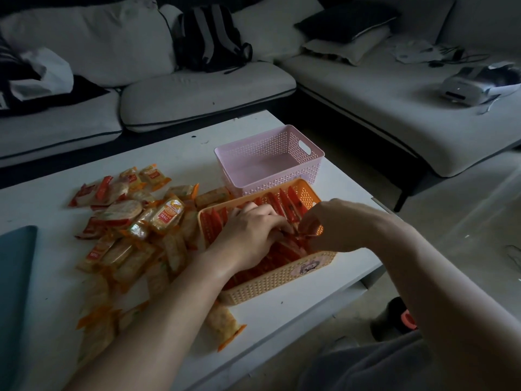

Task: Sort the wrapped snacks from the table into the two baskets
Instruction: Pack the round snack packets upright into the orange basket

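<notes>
1. Head view: the orange basket stands on the white desk, near its right edge, and both hands reach into it.
2. The left hand lies palm down over the middle of the orange basket. Its fingers are bent, with their tips buried among the red-wrapped snacks. I cannot tell whether they grasp any.
3. The right hand comes in over the orange basket's right wall. Its fingers are curled close together and pinch the edge of a red packet.
4. The red-wrapped snacks stand on edge in rows inside the orange basket. The two hands hide the middle rows.
5. The pink basket touches the orange basket's far side, and nothing shows inside it.
6. A loose pile of snacks in orange and red wrappers spreads over the desk left of the orange basket and reaches its left wall. The left forearm crosses over the pile's near part.
7. One orange-wrapped snack lies just in front of the orange basket, partly under that forearm.
8. A teal object lies well left of the orange basket, at the frame's edge.
9. Beyond the orange basket a pale sofa wraps round the desk. It carries a dark backpack, a dark cushion, a white plastic bag and a white device.
10. On the floor, right of the orange basket, stands a dark object with a red patch.
</notes>
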Demonstrator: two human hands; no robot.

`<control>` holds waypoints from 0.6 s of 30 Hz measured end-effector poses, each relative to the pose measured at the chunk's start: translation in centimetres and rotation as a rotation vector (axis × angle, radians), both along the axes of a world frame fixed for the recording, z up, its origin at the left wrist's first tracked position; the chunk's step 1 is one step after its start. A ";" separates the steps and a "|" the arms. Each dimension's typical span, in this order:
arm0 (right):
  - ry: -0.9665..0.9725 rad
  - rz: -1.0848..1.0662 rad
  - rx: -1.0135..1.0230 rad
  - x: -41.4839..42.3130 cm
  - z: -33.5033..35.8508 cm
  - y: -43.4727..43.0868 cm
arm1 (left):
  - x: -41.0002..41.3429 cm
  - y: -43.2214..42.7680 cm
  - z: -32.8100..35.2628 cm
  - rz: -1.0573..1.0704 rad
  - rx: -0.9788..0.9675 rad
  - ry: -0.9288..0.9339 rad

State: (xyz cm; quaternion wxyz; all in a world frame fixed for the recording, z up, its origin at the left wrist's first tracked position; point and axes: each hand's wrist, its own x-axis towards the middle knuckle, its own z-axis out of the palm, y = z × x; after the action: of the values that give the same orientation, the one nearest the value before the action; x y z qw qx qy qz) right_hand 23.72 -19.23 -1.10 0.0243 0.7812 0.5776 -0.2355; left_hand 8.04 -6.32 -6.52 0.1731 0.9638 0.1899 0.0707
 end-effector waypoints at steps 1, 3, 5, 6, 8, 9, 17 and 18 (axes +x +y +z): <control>-0.025 0.009 -0.021 -0.1 -0.4 0.2 | 0.0 0.0 -0.1 0.000 0.000 -0.001; -0.051 0.005 -0.012 0.0 -0.9 0.6 | 0.0 0.0 -0.1 -0.001 -0.011 0.007; -0.089 -0.021 0.077 0.1 -0.3 0.6 | -0.1 0.0 0.0 -0.001 -0.019 0.012; -0.107 -0.042 0.143 0.3 0.3 0.4 | -0.1 0.0 0.1 0.001 -0.021 0.018; -0.080 -0.105 0.263 0.9 1.5 -0.3 | -0.1 -0.1 0.2 0.003 -0.028 0.037; -0.050 -0.127 0.313 1.3 1.9 -0.6 | -0.1 -0.1 0.3 0.004 -0.031 0.043; -0.183 0.041 0.403 0.3 1.2 -0.5 | 0.2 -0.3 0.2 -0.015 -0.024 -0.026; -0.201 0.058 0.394 0.1 1.1 -0.3 | 0.2 -0.5 0.2 -0.023 -0.023 -0.055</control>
State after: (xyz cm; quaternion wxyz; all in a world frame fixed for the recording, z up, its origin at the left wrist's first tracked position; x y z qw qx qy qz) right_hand 23.82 -19.55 0.01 -0.0646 0.7733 0.6295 -0.0380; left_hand 8.26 -6.78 -6.33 0.1901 0.9616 0.1750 0.0930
